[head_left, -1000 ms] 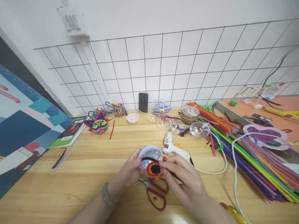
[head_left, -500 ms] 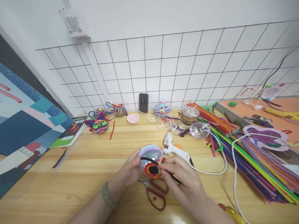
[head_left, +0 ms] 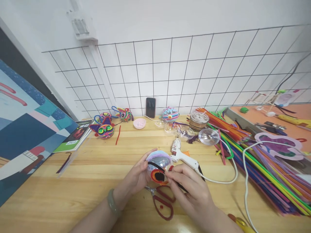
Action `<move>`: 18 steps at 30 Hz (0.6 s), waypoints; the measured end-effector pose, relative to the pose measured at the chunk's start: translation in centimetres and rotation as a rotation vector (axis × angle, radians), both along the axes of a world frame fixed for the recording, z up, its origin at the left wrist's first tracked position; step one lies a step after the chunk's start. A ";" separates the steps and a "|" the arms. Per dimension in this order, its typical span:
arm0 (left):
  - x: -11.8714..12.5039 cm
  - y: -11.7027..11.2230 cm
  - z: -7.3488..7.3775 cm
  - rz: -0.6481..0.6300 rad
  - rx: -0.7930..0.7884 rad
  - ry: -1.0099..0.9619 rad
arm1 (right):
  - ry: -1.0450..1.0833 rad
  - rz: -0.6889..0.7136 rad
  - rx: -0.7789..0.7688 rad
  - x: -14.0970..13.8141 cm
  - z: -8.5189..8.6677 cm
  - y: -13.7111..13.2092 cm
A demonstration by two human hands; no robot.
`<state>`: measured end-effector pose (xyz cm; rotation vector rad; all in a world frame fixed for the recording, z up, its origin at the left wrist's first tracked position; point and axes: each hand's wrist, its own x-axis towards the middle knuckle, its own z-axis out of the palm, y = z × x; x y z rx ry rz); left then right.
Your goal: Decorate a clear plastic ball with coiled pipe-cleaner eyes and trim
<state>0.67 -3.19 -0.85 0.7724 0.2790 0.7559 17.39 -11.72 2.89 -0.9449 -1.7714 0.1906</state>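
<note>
My left hand [head_left: 139, 174] is closed around the left side of a clear plastic ball [head_left: 163, 161], whose top carries pale blue and lilac strips. On the ball's near side sits an orange, red and black eye shape [head_left: 159, 175]. Between the thumb and fingers of my right hand [head_left: 188, 184] is a black pipe cleaner [head_left: 156, 166], which curves over the ball above the eye; its other end hangs below my fingers. Red-handled scissors [head_left: 163, 202] lie on the table under the ball. A white glue gun [head_left: 183, 157] rests just beyond my right hand.
Bundles of coloured pipe cleaners [head_left: 264, 174] cover the right side, beside a white cable [head_left: 245, 181]. Clear plastic half-shells [head_left: 209, 136], a pink bowl [head_left: 139, 123], a phone [head_left: 151, 107] and decorated balls [head_left: 105, 131] stand toward the wall. A book [head_left: 73, 137] lies at left.
The view has shifted slightly, so most things sit a little farther right and lower. Both hands keep their hold on the ball and the black pipe cleaner.
</note>
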 end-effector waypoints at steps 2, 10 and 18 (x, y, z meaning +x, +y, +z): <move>0.1 0.0 0.1 0.004 -0.001 -0.003 | 0.000 -0.018 0.001 -0.1 -0.1 0.0; 0.3 -0.1 0.4 -0.005 -0.011 0.025 | 0.018 -0.060 -0.010 -0.2 -0.6 0.2; 0.5 -0.3 0.7 -0.012 -0.002 0.004 | -0.011 -0.042 0.032 0.0 -0.7 0.2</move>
